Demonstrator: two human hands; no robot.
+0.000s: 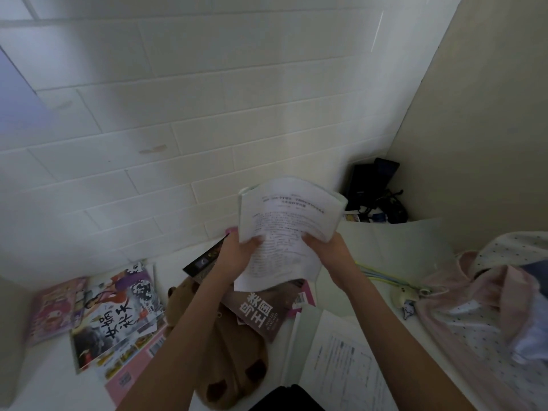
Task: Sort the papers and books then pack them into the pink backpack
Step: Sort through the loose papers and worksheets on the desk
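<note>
gripping a printed paper stack (284, 221), both hands (237, 253), above a book (261, 312) titled "鸟类王国"

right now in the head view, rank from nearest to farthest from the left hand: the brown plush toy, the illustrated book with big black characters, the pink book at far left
1. Brown plush toy, just below the left hand, under the forearm.
2. Illustrated book, lower left on the white surface.
3. Pink book, farthest left, beside the illustrated book.

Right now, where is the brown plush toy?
In the head view, the brown plush toy lies low in the middle of the white surface, under the left forearm, between the illustrated books on its left and the brownish book overlapping its right side.
</note>
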